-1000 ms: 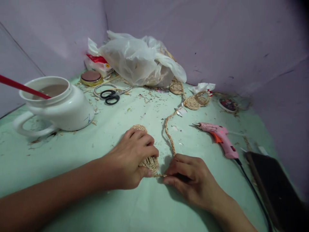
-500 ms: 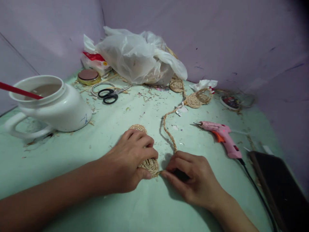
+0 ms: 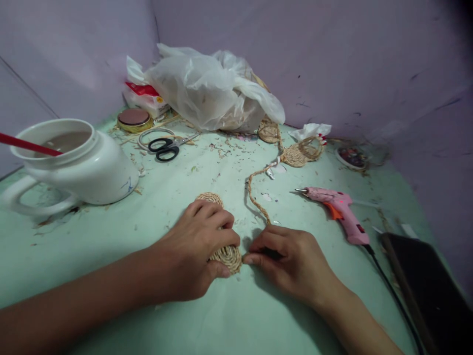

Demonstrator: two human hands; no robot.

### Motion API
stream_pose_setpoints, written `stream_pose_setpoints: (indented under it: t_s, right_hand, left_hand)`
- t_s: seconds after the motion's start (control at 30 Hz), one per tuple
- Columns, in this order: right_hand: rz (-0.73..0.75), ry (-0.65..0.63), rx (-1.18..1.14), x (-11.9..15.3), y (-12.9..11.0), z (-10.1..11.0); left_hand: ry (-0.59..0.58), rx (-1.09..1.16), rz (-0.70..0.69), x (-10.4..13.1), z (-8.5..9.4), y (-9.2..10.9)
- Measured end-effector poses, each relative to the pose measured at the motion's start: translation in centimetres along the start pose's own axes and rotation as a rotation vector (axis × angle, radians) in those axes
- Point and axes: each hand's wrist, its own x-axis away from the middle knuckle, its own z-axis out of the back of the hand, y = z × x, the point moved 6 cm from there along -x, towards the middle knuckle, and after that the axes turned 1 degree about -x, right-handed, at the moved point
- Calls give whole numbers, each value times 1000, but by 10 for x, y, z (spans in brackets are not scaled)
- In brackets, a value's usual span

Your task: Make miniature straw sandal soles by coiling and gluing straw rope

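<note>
Hands meet at the middle of the pale green worktop (image 3: 111, 236), low in the head view. The left hand (image 3: 192, 246) lies flat over a coiled straw mat (image 3: 227, 255), fingers curled across its top and thumb against its near edge, its grip pressed down on the coil. One end of the mat (image 3: 209, 198) shows beyond the knuckles. The right hand (image 3: 291, 261) sits just beside it, its grip pinched together on the braided straw cord (image 3: 254, 199) right where the cord meets the rim of the mat. From there the cord runs away across the worktop in a loose bend to a small woven straw piece (image 3: 295, 155) near the back.

To the right lies a pink glue gun (image 3: 338, 209), nozzle pointing left, with its black cable trailing toward the near edge past a dark flat slab (image 3: 424, 286). To the left stands a white jug (image 3: 79, 165) tipped on its side, holding brownish liquid and a red stick (image 3: 25, 144). Behind it lie black scissors (image 3: 164, 147) and a round tin (image 3: 133, 119). A crumpled clear plastic bag (image 3: 210, 88) fills the back corner against the lilac wall, and straw scraps are scattered over the worktop.
</note>
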Motion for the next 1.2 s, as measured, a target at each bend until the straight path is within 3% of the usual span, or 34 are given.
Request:
stream_pose_setpoints:
  t_s: [0.43, 0.83, 0.93, 1.03, 1.1, 1.13, 1.2]
  right_hand:
    - [152, 68, 13, -15, 8, 2]
    - [-15, 81, 172, -15, -1, -1]
    - [18, 84, 21, -7, -7, -1]
    - [82, 135, -84, 1, -16, 5]
    - [65, 231, -69, 6, -18, 12]
    - [25, 290, -45, 8, -17, 15]
    - [-126, 374, 31, 11, -9, 20]
  left_hand:
    - [20, -2, 17, 0, 1, 1]
    - [-49, 30, 29, -3, 0, -2]
    - [3, 89, 12, 2, 5, -6]
    - [189, 160, -55, 9, 27, -6]
    - [368, 141, 43, 15, 47, -12]
    - [427, 101, 161, 18, 55, -19]
    - [392, -18, 448, 22, 61, -33]
